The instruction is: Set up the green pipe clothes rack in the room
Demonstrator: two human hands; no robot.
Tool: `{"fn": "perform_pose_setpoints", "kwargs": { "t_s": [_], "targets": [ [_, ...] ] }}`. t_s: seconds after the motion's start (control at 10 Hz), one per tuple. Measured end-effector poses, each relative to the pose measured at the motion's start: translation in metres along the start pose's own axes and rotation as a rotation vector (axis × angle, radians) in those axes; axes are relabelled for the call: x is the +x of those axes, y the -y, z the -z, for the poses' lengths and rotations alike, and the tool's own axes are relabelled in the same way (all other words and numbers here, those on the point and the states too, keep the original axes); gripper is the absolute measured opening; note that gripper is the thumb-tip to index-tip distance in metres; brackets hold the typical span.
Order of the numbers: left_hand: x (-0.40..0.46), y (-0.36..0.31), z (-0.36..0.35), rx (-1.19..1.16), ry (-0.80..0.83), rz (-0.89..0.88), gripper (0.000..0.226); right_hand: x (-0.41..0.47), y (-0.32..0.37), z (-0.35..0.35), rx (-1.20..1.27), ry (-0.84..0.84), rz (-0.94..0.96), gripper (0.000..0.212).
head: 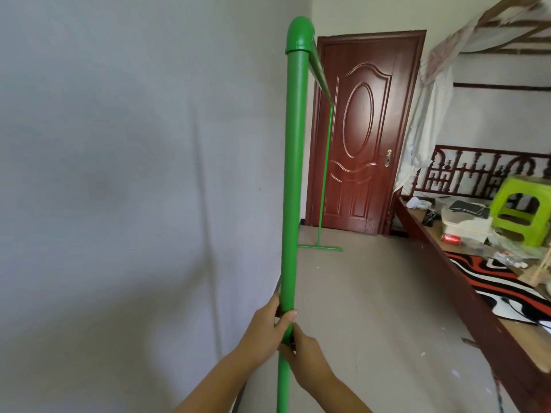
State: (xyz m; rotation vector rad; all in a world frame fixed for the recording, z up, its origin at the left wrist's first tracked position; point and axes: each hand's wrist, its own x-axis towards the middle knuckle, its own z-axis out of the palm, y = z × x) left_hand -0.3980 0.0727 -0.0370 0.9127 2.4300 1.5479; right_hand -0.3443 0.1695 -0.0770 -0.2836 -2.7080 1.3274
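Observation:
The green pipe clothes rack [293, 162] stands upright along the grey wall. Its near post rises right in front of me and ends in an elbow joint [299, 35]. A top bar [320, 74] runs back from the joint to the far post [325, 174], whose T-shaped foot [320, 248] rests on the floor before the door. My left hand [268, 326] is wrapped around the near post low down. My right hand [304, 351] grips the same post just below it, from the right side. The near post's foot is out of view.
A dark red wooden door [360, 135] stands shut at the back. A wooden bed [465, 263] lines the right side, with a lime green plastic stool [520, 213], a red can [451, 238] and clutter on it. Bare floor [372, 308] lies between rack and bed.

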Motion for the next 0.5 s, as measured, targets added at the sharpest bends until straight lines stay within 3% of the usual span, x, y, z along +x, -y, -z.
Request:
{"fn": "perform_pose_setpoints", "kwargs": {
  "t_s": [0.3, 0.4, 0.5],
  "targets": [
    [-0.007, -0.006, 0.0, -0.008, 0.004, 0.015, 0.02, -0.008, 0.008, 0.0, 0.023, 0.031, -0.022, 0.033],
    [-0.01, -0.009, 0.002, -0.035, 0.02, 0.026, 0.026, -0.013, 0.01, 0.012, 0.002, 0.118, -0.019, 0.053],
    [-0.023, -0.01, 0.006, -0.128, 0.016, 0.05, 0.036, -0.022, 0.013, 0.045, 0.002, 0.055, 0.006, 0.066]
  ]
}}
